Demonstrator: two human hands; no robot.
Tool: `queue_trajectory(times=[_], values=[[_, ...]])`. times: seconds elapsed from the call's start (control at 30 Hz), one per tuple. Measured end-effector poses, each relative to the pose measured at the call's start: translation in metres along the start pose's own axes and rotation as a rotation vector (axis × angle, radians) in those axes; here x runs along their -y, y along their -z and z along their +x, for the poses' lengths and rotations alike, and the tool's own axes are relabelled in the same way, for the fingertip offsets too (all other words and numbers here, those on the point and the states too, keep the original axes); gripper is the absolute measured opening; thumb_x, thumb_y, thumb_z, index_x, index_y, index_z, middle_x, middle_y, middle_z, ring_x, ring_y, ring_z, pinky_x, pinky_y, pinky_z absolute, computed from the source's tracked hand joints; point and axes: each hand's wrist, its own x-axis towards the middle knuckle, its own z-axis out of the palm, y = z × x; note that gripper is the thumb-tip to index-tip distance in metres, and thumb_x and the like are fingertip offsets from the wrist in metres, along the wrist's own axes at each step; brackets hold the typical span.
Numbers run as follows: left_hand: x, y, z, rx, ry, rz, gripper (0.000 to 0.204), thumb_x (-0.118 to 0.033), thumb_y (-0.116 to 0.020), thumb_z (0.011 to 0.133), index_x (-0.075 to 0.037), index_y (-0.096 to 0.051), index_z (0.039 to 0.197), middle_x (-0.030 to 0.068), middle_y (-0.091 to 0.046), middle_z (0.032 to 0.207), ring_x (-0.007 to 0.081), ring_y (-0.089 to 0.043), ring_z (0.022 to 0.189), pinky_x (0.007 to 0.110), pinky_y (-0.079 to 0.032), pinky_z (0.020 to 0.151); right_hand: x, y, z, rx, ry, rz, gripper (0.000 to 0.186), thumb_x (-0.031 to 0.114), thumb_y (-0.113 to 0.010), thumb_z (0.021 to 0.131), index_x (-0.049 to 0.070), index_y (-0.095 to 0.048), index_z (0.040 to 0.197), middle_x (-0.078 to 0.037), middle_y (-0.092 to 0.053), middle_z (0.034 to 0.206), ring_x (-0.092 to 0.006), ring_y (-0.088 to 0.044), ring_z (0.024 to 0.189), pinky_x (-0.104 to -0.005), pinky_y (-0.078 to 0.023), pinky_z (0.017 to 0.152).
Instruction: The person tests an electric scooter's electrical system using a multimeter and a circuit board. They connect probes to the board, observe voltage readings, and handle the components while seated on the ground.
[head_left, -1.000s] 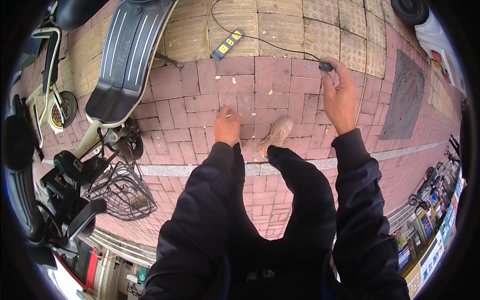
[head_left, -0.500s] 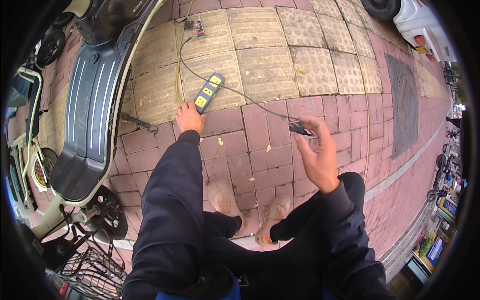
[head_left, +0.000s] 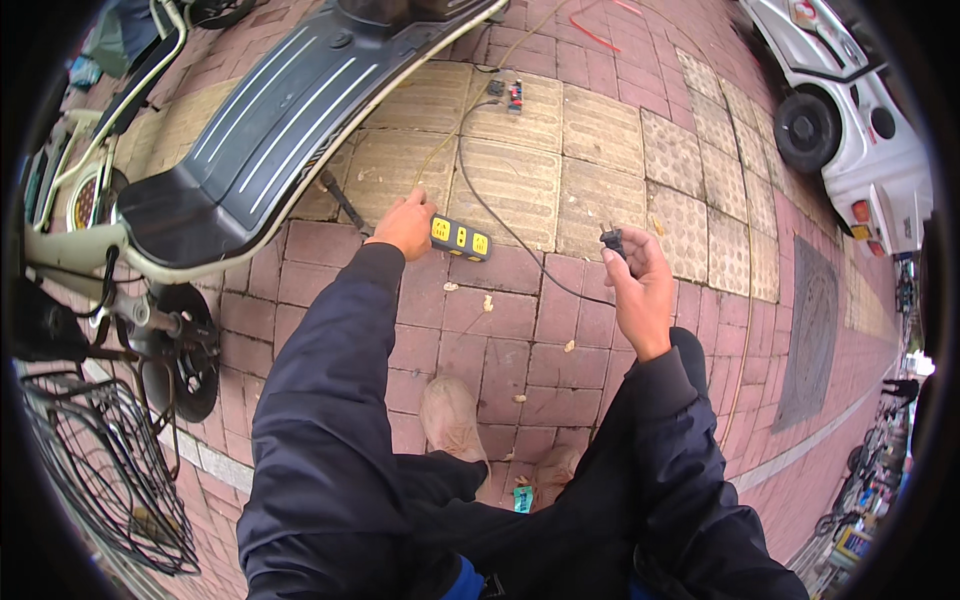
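Note:
My left hand (head_left: 404,228) is closed around the left end of a dark power strip (head_left: 462,239) with yellow socket faces. The strip lies low over the paving, its sockets facing up. In my right hand (head_left: 643,290) a black plug (head_left: 611,239) is pinched between thumb and fingers, its prongs pointing up and away. Plug and strip are apart, with the plug to the right. A dark cable (head_left: 520,238) runs from beside my right hand toward a small red and black device (head_left: 515,97) on the yellow tiles; a black connector (head_left: 495,88) lies beside that device.
A parked scooter with a dark footboard (head_left: 270,120) stands close on the left, a wire basket (head_left: 100,470) below it. At the far right is a white vehicle (head_left: 850,130). A thin yellowish cord (head_left: 745,350) crosses the paving right of me. My shoes (head_left: 450,420) are below.
The power strip has turned from slanting to nearly level, with my left hand now around its left end. My right hand has turned the plug so its prongs point upward. The view has shifted.

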Motion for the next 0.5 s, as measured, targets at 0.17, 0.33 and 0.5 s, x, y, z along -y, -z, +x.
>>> queue_trajectory(times=[0.17, 0.33, 0.5], values=[[-0.007, 0.025, -0.024, -0.048, 0.023, -0.085, 0.055, 0.004, -0.068, 0.075, -0.003, -0.067, 0.130, 0.0317, -0.032, 0.161, 0.0499, -0.057, 0.131, 0.049, -0.051, 0.110, -0.010, -0.010, -0.008, 0.077, -0.067, 0.007, 0.032, 0.004, -0.068, 0.100, -0.001, -0.061, 0.131, -0.005, -0.073, 0.106, -0.0071, -0.063, 0.085, -0.0259, -0.052, 0.072], [-0.004, 0.055, -0.050, -0.078, -0.045, -0.229, 0.065, 0.001, -0.076, 0.071, -0.009, -0.068, 0.135, 0.0313, -0.027, 0.164, 0.0504, -0.055, 0.136, 0.046, -0.049, 0.114, -0.028, -0.035, -0.012, 0.251, -0.030, -0.091, 0.039, 0.009, -0.072, 0.099, -0.003, -0.062, 0.134, -0.008, -0.075, 0.109, -0.0100, -0.067, 0.091, -0.0269, -0.054, 0.078], [-0.011, 0.092, -0.073, -0.048, 0.035, -0.340, 0.068, -0.002, -0.078, 0.068, -0.009, -0.068, 0.134, 0.0245, -0.047, 0.153, 0.0392, -0.063, 0.126, 0.039, -0.051, 0.108, -0.028, -0.079, -0.002, 0.333, 0.004, -0.098, 0.036, 0.010, -0.081, 0.089, -0.002, -0.063, 0.118, -0.013, -0.075, 0.103, -0.0175, -0.071, 0.094, -0.0334, -0.056, 0.084]])
